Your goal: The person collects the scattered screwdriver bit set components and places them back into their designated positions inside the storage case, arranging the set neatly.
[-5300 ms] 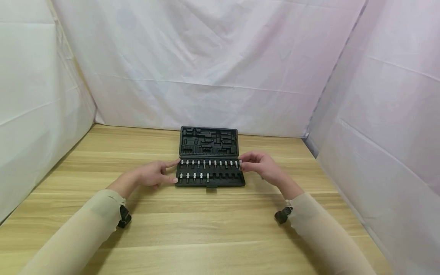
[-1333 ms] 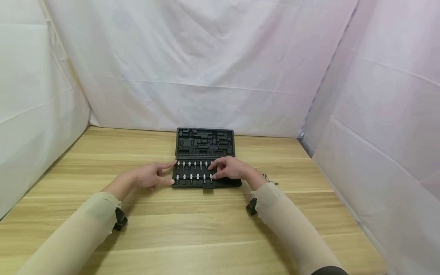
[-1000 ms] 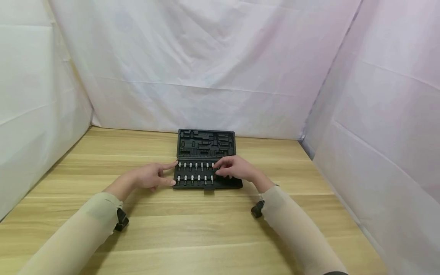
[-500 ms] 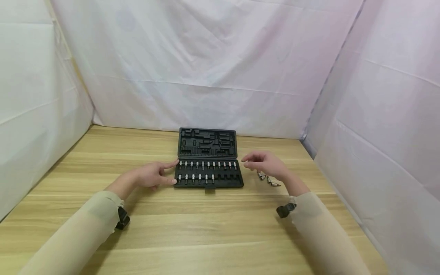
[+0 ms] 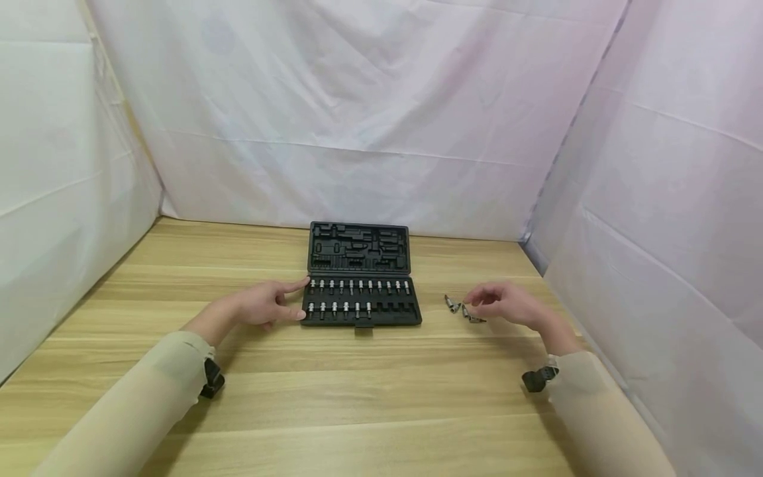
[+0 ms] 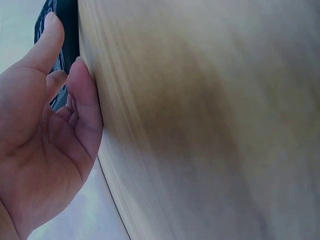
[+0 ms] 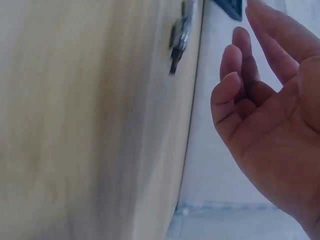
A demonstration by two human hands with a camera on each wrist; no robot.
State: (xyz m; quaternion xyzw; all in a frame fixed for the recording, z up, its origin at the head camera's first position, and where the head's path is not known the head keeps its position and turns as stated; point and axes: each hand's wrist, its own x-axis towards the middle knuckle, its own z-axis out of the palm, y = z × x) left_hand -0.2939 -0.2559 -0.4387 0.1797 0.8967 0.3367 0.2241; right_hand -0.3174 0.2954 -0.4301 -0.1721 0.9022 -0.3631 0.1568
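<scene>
A black socket-bit case (image 5: pixel 411 318) lies unfolded on the table, with silver bit sockets (image 5: pixel 346 308) in its two rows. The back row looks filled; the front row is filled on its left part, with bare slots on the right. My left hand (image 5: pixel 262 306) rests at the case's left edge, index finger at the hinge corner and thumb on the front corner. To the right of the case, my right hand (image 5: pixel 503 305) hovers over several loose bit sockets (image 5: pixel 451 303), fingers slightly bent, nothing seen held. One loose bit socket (image 7: pixel 180 42) shows blurred in the right wrist view.
The case's moulded lid (image 5: pixel 360 248) lies back toward the white curtain (image 5: pixel 357 132) behind the table. White fabric also hangs left and right. The wooden table (image 5: pixel 357 397) spreads in front of the case.
Over these seconds a bit socket has been added to the front row. My right hand has left the case and moved right to the loose bit sockets. My left hand stays at the case edge.
</scene>
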